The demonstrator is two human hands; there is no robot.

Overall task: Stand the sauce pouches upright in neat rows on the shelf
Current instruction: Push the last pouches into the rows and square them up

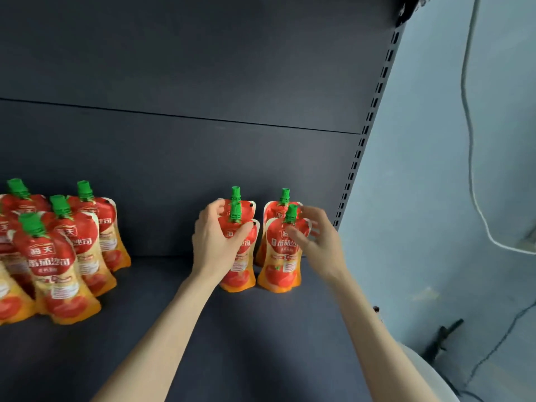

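Note:
Red and orange sauce pouches with green caps stand upright on a dark shelf [261,329]. At the right end stand two short rows. My left hand [216,245] grips the front left pouch [240,271] near its top, with another pouch [245,203] right behind it. My right hand [314,237] is blurred, its loosely curled fingers at the upper right edge of the front right pouch [280,262]; I cannot tell whether they touch it. A further pouch [278,206] stands behind that one.
A cluster of several upright pouches [62,256] fills the shelf's left end. A bare gap of shelf lies between the two groups. The slotted upright [362,140] marks the shelf's right end, with a pale wall and a white cable [475,198] beyond.

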